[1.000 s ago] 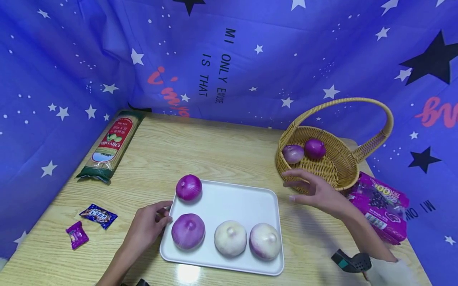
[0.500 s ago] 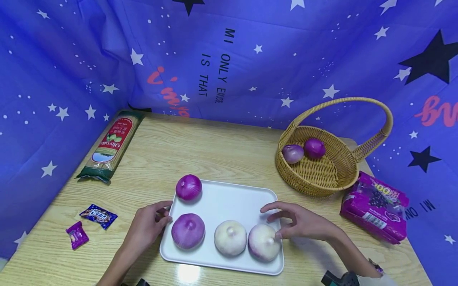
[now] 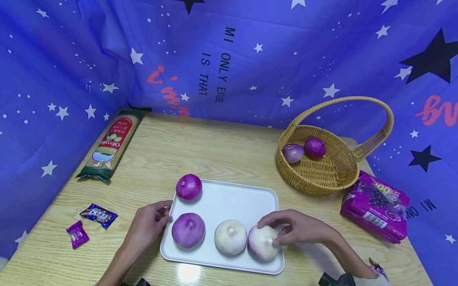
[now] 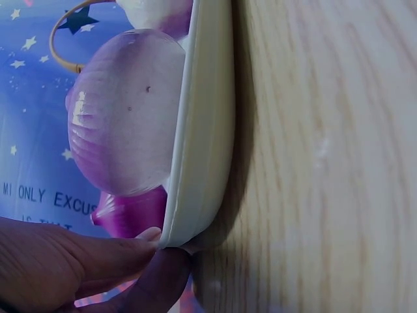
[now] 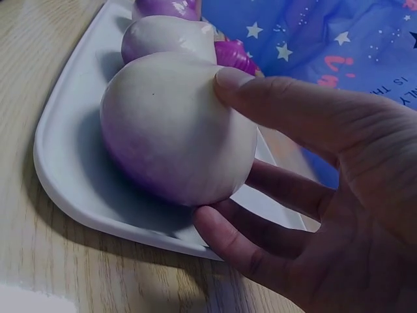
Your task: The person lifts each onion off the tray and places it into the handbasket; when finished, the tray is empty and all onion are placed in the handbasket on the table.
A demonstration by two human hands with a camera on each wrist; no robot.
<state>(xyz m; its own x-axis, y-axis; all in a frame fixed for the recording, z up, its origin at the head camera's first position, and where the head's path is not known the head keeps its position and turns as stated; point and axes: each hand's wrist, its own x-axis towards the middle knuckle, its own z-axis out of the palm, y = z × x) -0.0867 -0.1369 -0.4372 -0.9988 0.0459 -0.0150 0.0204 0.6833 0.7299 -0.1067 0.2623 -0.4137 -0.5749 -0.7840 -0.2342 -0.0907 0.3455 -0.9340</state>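
My left hand pinches the left rim of a white tray, with the thumb on the rim and a finger under it in the left wrist view. At the tray's right end, my right hand holds a white-and-purple turnip between thumb and curled fingers. The right wrist view shows this turnip close over the tray floor. Beside it lies another whitish turnip. A large pale purple onion and a darker purple onion lie at the tray's left end.
A wicker basket with a tall handle holds two purple onions at the back right. Beside it lies a purple grape-printed package. On the left are a noodle pack and two small candies.
My right hand has come from beside the basket down to the right-hand turnip, and its fingers have closed round it. The left hand has stayed at the tray rim.
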